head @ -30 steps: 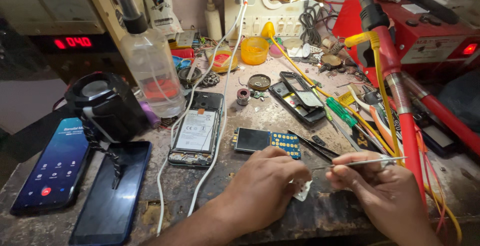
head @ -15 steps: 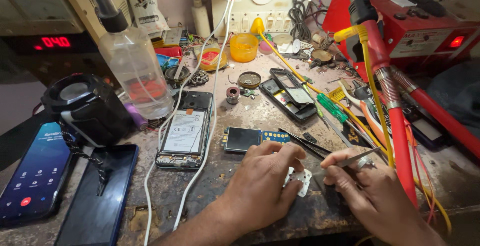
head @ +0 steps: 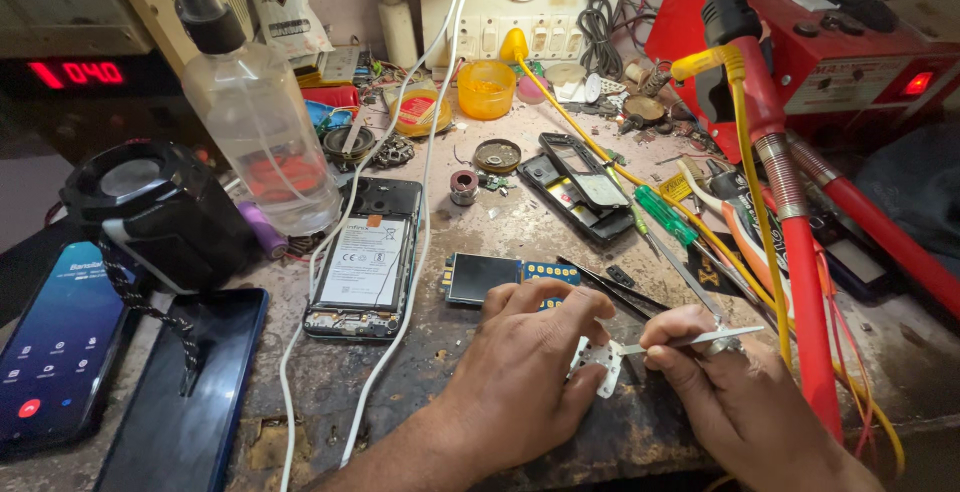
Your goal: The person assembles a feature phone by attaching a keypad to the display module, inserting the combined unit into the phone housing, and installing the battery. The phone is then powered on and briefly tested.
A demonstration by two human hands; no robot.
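Note:
My left hand [head: 525, 362] rests on the workbench and pinches a small white keypad part [head: 600, 364] at the front edge. My right hand [head: 735, 392] grips metal tweezers [head: 700, 338], whose tips touch that white part. Just beyond my fingers lies a small circuit board with a dark screen and blue keypad section [head: 500, 277]. An opened phone with its battery showing [head: 362, 264] lies to the left of it.
A clear spray bottle [head: 255, 122], a black round speaker [head: 150, 207], two phones [head: 55, 342] [head: 185, 392] at the left. White cables [head: 420, 202] cross the bench. A red soldering tool with hose [head: 785, 212], a green screwdriver [head: 665, 217], a black phone frame [head: 580, 184] and an orange cup [head: 485, 89] stand further back.
The view has shifted slightly. My hands stay at the front edge, the left still on the white part, the tweezers still touching it.

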